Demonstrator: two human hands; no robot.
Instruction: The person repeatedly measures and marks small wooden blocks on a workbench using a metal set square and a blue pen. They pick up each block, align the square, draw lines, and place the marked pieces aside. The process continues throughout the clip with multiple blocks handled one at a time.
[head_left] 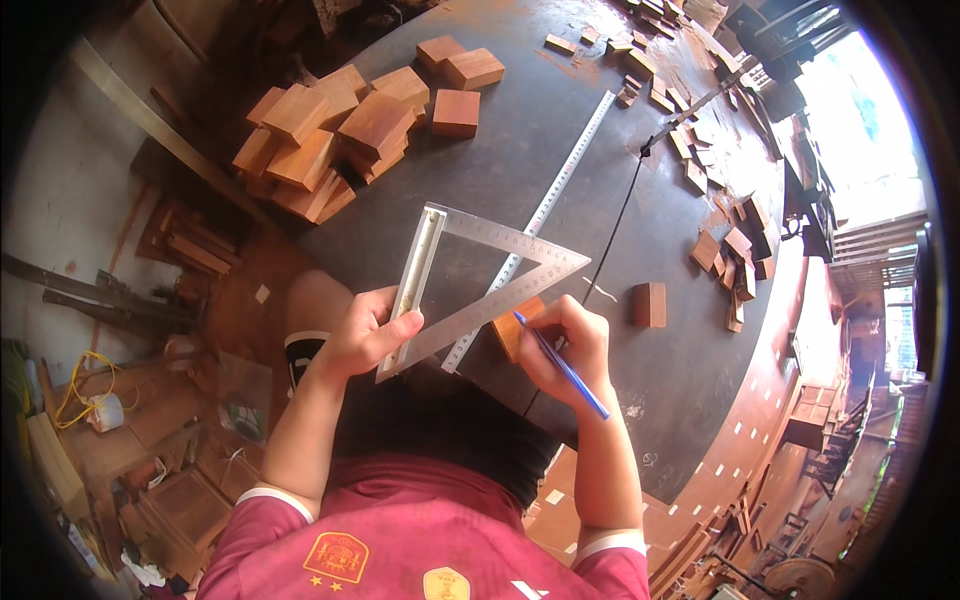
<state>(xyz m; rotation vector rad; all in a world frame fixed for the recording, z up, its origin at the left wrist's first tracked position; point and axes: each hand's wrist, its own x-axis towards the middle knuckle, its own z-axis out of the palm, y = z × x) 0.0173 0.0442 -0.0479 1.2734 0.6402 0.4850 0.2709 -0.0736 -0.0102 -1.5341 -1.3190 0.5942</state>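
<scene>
My left hand (368,330) is closed on the thick edge of a metal triangle square (418,290), thumb on top. The square's pointed end reaches right, over a long steel ruler (570,160) that lies on the dark table. In my right hand (570,345) is a blue pen (565,365), its tip at a small wooden block (508,335) near the table's front edge. The square's slanted side lies over or just above this block; I cannot tell if they touch. My right fingers partly hide the block. Another wooden block (649,304) stands right of my right hand.
A heap of wooden blocks (375,125) sits at the table's far left. Several smaller blocks (735,250) lie scattered along the right and far edges. A dark seam or cord (620,225) runs across the dark tabletop (640,410). Yellow cord (85,385) hangs at the lower left.
</scene>
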